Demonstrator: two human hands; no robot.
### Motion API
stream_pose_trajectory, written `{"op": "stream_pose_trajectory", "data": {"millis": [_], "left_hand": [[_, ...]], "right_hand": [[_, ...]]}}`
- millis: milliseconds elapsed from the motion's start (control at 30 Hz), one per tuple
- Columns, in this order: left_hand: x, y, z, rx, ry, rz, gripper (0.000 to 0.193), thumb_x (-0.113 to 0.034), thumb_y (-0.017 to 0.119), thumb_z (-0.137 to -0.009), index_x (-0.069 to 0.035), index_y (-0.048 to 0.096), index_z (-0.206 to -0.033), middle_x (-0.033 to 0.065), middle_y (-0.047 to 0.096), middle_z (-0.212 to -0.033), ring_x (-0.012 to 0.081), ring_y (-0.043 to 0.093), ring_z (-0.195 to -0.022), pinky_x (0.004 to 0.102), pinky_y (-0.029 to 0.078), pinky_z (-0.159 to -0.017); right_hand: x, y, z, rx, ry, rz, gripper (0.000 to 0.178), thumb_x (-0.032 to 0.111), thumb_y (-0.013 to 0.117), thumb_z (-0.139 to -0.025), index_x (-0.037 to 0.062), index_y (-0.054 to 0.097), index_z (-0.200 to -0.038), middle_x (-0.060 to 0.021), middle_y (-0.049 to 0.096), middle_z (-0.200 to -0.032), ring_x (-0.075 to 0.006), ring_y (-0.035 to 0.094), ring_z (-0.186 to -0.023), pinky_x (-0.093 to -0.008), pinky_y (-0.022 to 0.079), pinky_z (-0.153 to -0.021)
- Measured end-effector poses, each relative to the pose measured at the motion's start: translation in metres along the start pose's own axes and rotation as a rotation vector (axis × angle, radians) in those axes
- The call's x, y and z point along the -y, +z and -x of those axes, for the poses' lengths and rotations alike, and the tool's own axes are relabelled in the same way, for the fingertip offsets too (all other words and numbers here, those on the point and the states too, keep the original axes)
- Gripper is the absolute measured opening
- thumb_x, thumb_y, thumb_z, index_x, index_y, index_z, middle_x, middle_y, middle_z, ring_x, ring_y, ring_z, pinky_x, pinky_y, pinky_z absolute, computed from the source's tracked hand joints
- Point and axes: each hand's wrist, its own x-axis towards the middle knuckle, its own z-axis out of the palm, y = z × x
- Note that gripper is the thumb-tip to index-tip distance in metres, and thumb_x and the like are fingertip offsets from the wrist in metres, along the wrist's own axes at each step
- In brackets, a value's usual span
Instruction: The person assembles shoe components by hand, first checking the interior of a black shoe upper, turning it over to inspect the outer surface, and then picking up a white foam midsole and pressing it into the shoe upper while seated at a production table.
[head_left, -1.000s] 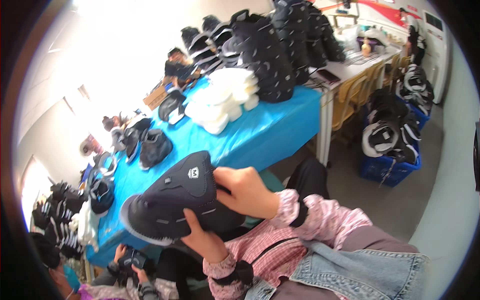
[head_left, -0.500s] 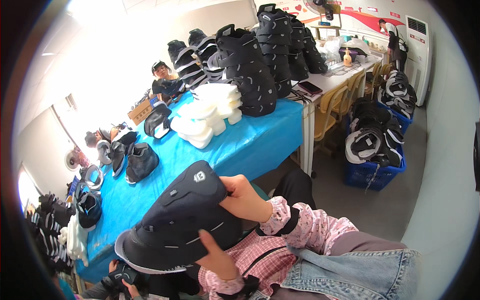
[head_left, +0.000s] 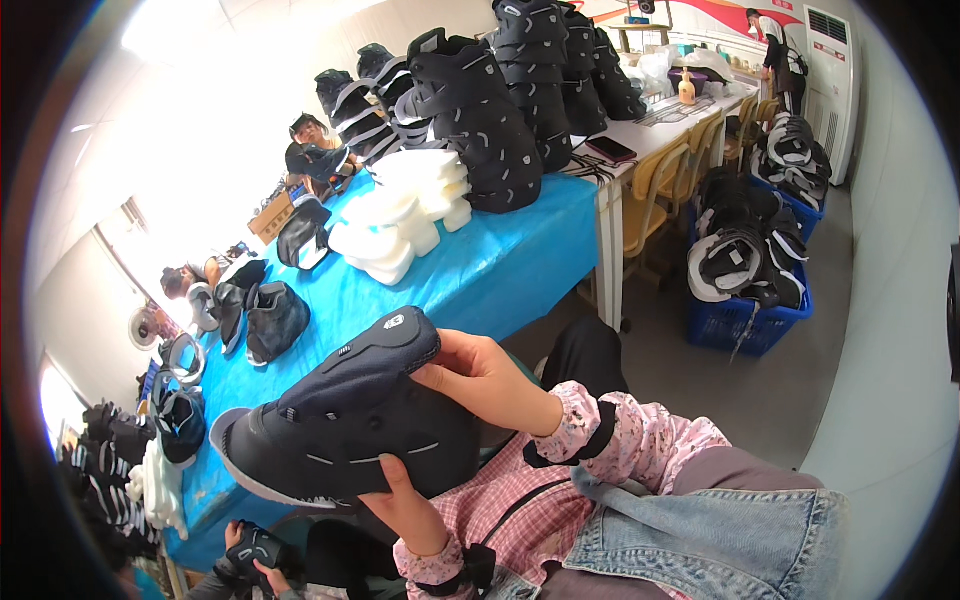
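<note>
A black shoe upper [head_left: 350, 420] is held up in front of me, its pale stitched lower edge toward the left. It carries a small light emblem on its tongue and short grey lines along the side. My right hand [head_left: 490, 380] pinches the collar and tongue end between thumb and fingers. Lower down, my left hand [head_left: 410, 505] grips the side of the upper near its bottom edge; the thumb lies on the outside and the fingers are hidden beneath. Pink floral sleeves cover both my forearms.
Left and ahead stands a table with a blue cover [head_left: 520, 265]. On it are white foam-like pieces [head_left: 395, 225], loose black uppers [head_left: 278, 322] and tall stacks of uppers [head_left: 475, 130]. Blue baskets [head_left: 745, 325] of uppers stand right. Another person's hands hold a dark piece [head_left: 262, 548] at lower left.
The shoe upper has tilted and shifted slightly left, showing its side more. Both hands keep hold of it; the left thumb now rests against its side. The view has shifted slightly.
</note>
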Motion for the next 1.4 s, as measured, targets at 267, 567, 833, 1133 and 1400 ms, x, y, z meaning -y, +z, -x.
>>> {"op": "stream_pose_trajectory", "data": {"millis": [267,567,833,1133,1400], "left_hand": [[0.005,0.001,0.012,-0.053,-0.023,-0.117,0.05,-0.02,0.052,-0.095,0.004,0.033,-0.134,0.0137,0.044,-0.132,0.0215,0.047,-0.115,0.0331,0.041,-0.097],[-0.01,-0.02,-0.021,-0.068,-0.249,0.383,0.055,-0.042,0.04,-0.097,-0.003,0.036,-0.135,0.0109,0.046,-0.133,0.023,0.049,-0.118,0.0362,0.04,-0.101],[0.034,-0.055,-0.012,0.388,-0.185,0.519,0.079,-0.059,0.044,-0.089,-0.011,0.018,-0.145,0.0066,0.025,-0.148,0.0263,0.028,-0.134,0.0437,0.026,-0.109],[0.115,-0.171,-0.05,0.659,-0.418,-0.985,0.063,-0.035,0.067,-0.082,-0.004,0.044,-0.132,0.0233,0.027,-0.143,0.0346,0.027,-0.134,0.0434,0.027,-0.107],[0.191,-0.221,-0.015,0.501,-0.541,-1.382,0.077,-0.046,0.066,-0.078,-0.003,0.038,-0.135,0.0287,0.015,-0.145,0.0472,0.013,-0.134,0.0538,0.026,-0.105]], "right_hand": [[0.0,-0.009,0.0,0.095,0.021,-0.015,0.025,0.012,0.06,-0.09,-0.0017,0.06,-0.111,-0.0014,0.063,-0.095,-0.0061,0.056,-0.087,-0.0221,0.048,-0.077],[0.023,-0.019,0.009,0.307,-0.144,0.79,0.05,0.029,0.072,-0.079,0.0025,0.054,-0.117,-0.0073,0.063,-0.099,-0.0219,0.058,-0.1,-0.0354,0.043,-0.092],[0.024,-0.043,0.003,0.27,0.041,0.557,0.039,0.019,0.072,-0.079,0.0046,0.056,-0.111,-0.0068,0.056,-0.113,-0.0154,0.052,-0.109,-0.0316,0.047,-0.085],[0.188,-0.102,-0.191,-0.152,-1.045,1.216,0.049,0.039,0.073,-0.077,-0.0004,0.061,-0.103,-0.0093,0.064,-0.09,-0.0182,0.063,-0.079,-0.0288,0.05,-0.069],[0.224,-0.208,-0.317,-0.461,-1.174,1.761,0.045,0.032,0.07,-0.079,-0.0025,0.053,-0.103,-0.0211,0.057,-0.099,-0.038,0.052,-0.096,-0.0422,0.042,-0.084]]}}
